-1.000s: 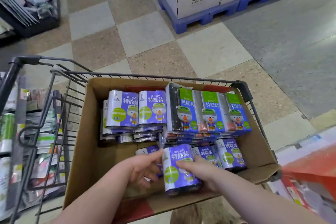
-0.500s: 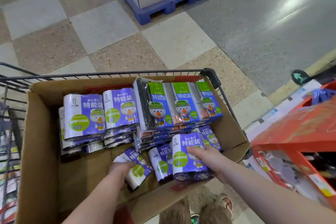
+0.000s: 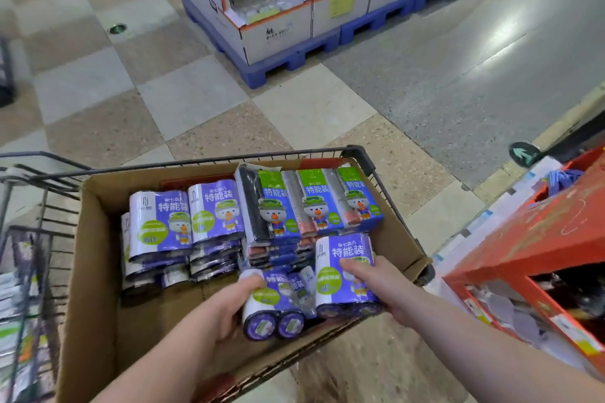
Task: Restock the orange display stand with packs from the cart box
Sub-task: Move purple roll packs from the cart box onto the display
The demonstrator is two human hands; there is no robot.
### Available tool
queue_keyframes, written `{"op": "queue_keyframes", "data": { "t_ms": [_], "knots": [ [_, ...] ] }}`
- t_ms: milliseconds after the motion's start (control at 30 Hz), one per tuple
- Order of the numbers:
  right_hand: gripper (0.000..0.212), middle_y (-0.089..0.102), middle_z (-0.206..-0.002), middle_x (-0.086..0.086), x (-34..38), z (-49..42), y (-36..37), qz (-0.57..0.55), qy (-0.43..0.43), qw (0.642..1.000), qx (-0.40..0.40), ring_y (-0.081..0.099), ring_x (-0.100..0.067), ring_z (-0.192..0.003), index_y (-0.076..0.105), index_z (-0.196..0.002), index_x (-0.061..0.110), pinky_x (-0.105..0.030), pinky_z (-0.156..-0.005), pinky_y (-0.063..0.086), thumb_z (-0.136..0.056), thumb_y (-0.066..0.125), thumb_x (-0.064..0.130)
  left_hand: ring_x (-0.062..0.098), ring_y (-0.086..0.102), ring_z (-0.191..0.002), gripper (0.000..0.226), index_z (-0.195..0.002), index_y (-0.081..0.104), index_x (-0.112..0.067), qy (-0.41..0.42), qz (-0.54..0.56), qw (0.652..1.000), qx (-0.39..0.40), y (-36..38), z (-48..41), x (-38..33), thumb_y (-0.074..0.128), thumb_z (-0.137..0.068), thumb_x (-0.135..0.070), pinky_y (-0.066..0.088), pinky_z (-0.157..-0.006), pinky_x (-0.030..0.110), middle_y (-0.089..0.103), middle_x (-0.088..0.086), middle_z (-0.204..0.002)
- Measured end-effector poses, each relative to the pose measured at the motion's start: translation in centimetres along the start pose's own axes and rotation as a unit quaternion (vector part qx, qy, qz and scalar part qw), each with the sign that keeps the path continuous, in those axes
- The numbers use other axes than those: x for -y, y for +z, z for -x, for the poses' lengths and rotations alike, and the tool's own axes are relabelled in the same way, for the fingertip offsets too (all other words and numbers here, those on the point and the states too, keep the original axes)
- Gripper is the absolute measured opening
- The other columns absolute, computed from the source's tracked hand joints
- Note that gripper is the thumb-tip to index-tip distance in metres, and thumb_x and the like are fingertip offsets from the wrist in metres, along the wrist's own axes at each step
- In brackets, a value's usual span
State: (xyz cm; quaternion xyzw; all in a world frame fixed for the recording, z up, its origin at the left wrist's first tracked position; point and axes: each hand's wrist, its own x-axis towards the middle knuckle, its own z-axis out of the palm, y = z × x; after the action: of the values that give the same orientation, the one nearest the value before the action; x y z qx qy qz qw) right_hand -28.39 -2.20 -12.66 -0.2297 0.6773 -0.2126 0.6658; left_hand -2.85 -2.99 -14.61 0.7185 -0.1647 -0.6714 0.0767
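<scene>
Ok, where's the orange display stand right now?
In the head view the orange display stand sits at the lower right edge, just right of the cart box, beyond the right hand holding a purple pack.

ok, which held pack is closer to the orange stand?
The pack in the right hand, at the box's right edge; the left hand's pack is further left.

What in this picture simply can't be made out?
Head view:
- Orange display stand: cut by the right edge; shelf contents dark, blurred.
- Lower packs in the cardboard box: buried under the top layer.
- Right hand: fingers hidden behind its pack.
- Goods left of the cart: blurred.
</scene>
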Motion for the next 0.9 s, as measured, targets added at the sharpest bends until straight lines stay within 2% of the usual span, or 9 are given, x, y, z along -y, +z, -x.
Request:
{"op": "queue_keyframes", "data": {
  "t_ms": [100, 167, 267, 400, 533, 600, 733, 833, 900],
  "knots": [
    [0.040, 0.074, -0.097, -0.014, -0.1, 2.6, -2.2, -0.025, -0.025, 0.999, -0.023, 0.072, -0.020, -0.069, 0.063, -0.114, 0.004, -0.026, -0.054, 0.055, -0.083, 0.072, 0.028, 0.023, 0.069, -0.056, 0.019, -0.097, 0.066, -0.006, 0.060, 0.011, 0.998, 0.029, 2.9, 2.2, -1.5, 0.057, -0.091, -0.020, 0.055, -0.060, 0.029, 0.074, 0.015, -0.078],
    [0.036, 0.074, -0.092, -0.013, -0.7, 4.7, -4.1, -0.045, -0.046, 0.997, -0.037, 0.071, -0.017, -0.062, 0.066, -0.111, 0.004, -0.023, -0.051, 0.053, -0.083, 0.072, 0.026, 0.024, 0.068, -0.055, 0.018, -0.103, 0.063, -0.005, 0.113, 0.016, 0.993, 0.036, 5.2, 3.8, -2.5, 0.057, -0.092, -0.018, 0.056, -0.053, 0.028, 0.073, 0.016, -0.078],
    [0.040, 0.074, -0.091, -0.011, -2.6, 7.9, -7.3, -0.066, -0.074, 0.992, -0.080, 0.069, -0.017, -0.064, 0.065, -0.111, 0.004, -0.023, -0.053, 0.052, -0.082, 0.073, 0.031, 0.024, 0.069, -0.056, 0.024, -0.114, 0.058, -0.004, 0.196, 0.026, 0.979, 0.044, 9.2, 5.8, -3.3, 0.056, -0.093, -0.015, 0.055, -0.048, 0.029, 0.072, 0.018, -0.084],
    [0.039, 0.072, -0.098, -0.015, -6.8, 13.1, -12.2, -0.108, -0.102, 0.977, -0.156, 0.067, -0.021, -0.068, 0.064, -0.111, 0.003, -0.025, -0.056, 0.054, -0.086, 0.069, 0.033, 0.030, 0.072, -0.074, 0.037, -0.126, 0.051, -0.008, 0.255, -0.006, 0.963, 0.091, 16.1, 9.1, -1.9, 0.061, -0.091, -0.018, 0.058, -0.063, 0.038, 0.070, 0.021, -0.104],
    [0.044, 0.073, -0.102, -0.011, -13.6, 19.8, -16.7, -0.148, -0.121, 0.955, -0.225, 0.070, -0.026, -0.078, 0.066, -0.112, 0.011, -0.039, -0.075, 0.059, -0.080, 0.071, 0.041, 0.030, 0.071, -0.072, 0.032, -0.122, 0.053, -0.006, 0.305, -0.070, 0.936, 0.162, 24.5, 14.2, 1.6, 0.060, -0.091, -0.013, 0.059, -0.062, 0.037, 0.070, 0.023, -0.104],
    [0.041, 0.074, -0.096, -0.006, -17.8, 23.8, -18.9, -0.179, -0.128, 0.939, -0.263, 0.071, -0.022, -0.075, 0.065, -0.110, 0.013, -0.034, -0.068, 0.059, -0.080, 0.071, 0.041, 0.032, 0.070, -0.078, 0.038, -0.123, 0.053, -0.006, 0.323, -0.105, 0.918, 0.204, 29.0, 16.9, 3.9, 0.064, -0.087, -0.014, 0.058, -0.072, 0.042, 0.070, 0.022, -0.103],
    [0.034, 0.074, -0.099, -0.010, -25.9, 32.5, -23.6, -0.243, -0.141, 0.902, -0.329, 0.073, -0.022, -0.075, 0.062, -0.111, 0.014, -0.029, -0.057, 0.057, -0.085, 0.067, 0.036, 0.023, 0.072, -0.069, 0.025, -0.115, 0.057, -0.011, 0.350, -0.187, 0.872, 0.285, 37.7, 22.7, 9.7, 0.056, -0.090, -0.008, 0.057, -0.058, 0.029, 0.075, 0.010, -0.088],
    [0.040, 0.073, -0.099, -0.010, -30.9, 38.6, -26.6, -0.276, -0.149, 0.867, -0.388, 0.073, -0.022, -0.075, 0.060, -0.113, 0.012, -0.026, -0.052, 0.053, -0.084, 0.068, 0.038, 0.032, 0.072, -0.084, 0.038, -0.123, 0.055, -0.014, 0.350, -0.231, 0.847, 0.327, 43.1, 26.3, 14.5, 0.061, -0.086, -0.010, 0.059, -0.069, 0.038, 0.073, 0.015, -0.102],
    [0.032, 0.074, -0.095, -0.010, -33.7, 42.5, -28.0, -0.289, -0.162, 0.843, -0.423, 0.073, -0.023, -0.073, 0.064, -0.110, 0.013, -0.026, -0.053, 0.053, -0.086, 0.066, 0.035, 0.033, 0.073, -0.083, 0.043, -0.122, 0.055, -0.015, 0.340, -0.258, 0.834, 0.350, 46.1, 28.4, 17.6, 0.066, -0.081, -0.015, 0.059, -0.071, 0.042, 0.073, 0.015, -0.101]
  ]
}}
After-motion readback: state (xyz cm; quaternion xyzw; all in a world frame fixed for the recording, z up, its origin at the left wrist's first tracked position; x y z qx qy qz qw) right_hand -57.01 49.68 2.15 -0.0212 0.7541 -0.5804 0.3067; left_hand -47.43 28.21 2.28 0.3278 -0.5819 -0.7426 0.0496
